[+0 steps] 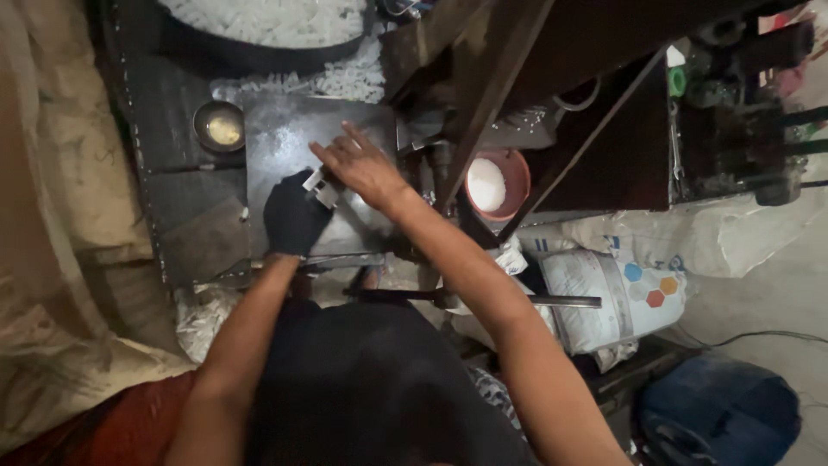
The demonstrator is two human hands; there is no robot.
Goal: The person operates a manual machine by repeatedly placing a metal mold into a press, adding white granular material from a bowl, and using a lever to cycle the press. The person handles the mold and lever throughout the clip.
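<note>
We saw a small metal part [317, 186], pale grey and shiny, blocky in shape, lying on the dark plate [285, 138] in front of the person. The left hand [293, 217], in a black glove, was curled round the part from below, its fingers closed on it. The right hand [362, 166], bare, lay over the part's upper right side with the fingers stretched flat and close together, touching it; we could not tell whether they gripped it. The part's far side was hidden under that hand. On the plate's upper left corner stood a small round tin [219, 126] with a yellowish content. Above the plate lay a heap of white pieces [328, 79]. To the right, below a slanting bar, stood a red bowl [511, 177] of white grains.
</note>
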